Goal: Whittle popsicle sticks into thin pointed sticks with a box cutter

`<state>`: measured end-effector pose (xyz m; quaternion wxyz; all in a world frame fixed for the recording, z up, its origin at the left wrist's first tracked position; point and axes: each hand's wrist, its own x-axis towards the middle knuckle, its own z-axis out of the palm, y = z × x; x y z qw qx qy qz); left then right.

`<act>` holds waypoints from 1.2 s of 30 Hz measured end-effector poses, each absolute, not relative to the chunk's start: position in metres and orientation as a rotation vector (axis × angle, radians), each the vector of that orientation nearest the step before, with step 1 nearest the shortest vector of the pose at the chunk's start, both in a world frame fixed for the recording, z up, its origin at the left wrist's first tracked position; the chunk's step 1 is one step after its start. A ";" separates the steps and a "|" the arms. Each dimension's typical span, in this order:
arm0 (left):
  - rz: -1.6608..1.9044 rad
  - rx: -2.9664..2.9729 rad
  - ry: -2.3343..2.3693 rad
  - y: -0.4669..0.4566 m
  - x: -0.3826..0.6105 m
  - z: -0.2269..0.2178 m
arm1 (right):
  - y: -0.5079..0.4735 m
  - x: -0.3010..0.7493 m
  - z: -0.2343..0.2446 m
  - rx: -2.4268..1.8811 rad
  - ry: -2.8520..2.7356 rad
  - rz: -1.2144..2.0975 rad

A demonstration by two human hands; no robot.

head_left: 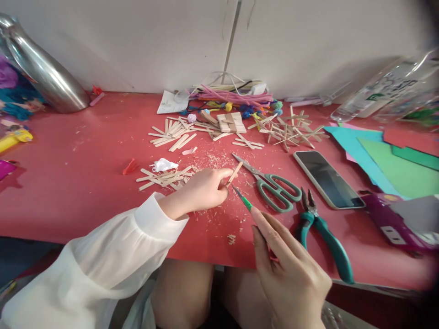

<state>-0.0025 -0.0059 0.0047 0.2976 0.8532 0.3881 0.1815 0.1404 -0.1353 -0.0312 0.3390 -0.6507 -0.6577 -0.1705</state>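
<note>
My left hand [206, 189] pinches a short wooden craft stick [236, 172] that points up and away to the right. In my right hand [288, 265] is a craft knife [246, 202] with a green grip, held like a pen. Its thin blade tip lies close to the lower end of the stick; I cannot tell whether they touch. Wood shavings [219, 160] are scattered on the red table [103, 183] around and beyond my hands. Just behind my left hand lies a loose pile of craft sticks [164, 177].
Scissors [277, 192], pliers [318, 224] and a phone [324, 178] lie to the right. More craft sticks [174, 132] and pink pipe cleaners [233, 96] are at the back. A steel bottle [51, 68] stands left; a plastic bottle [373, 91] and coloured paper [391, 160] are right.
</note>
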 end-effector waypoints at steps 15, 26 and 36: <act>0.541 2.115 0.988 0.004 -0.008 0.006 | -0.129 0.152 -0.023 -1.654 -1.461 0.230; 0.609 2.106 0.979 0.003 -0.007 0.004 | -0.123 0.148 -0.032 -1.682 -1.297 0.337; 0.664 2.152 0.999 0.002 -0.006 0.001 | -0.124 0.146 -0.038 -1.589 -1.500 0.139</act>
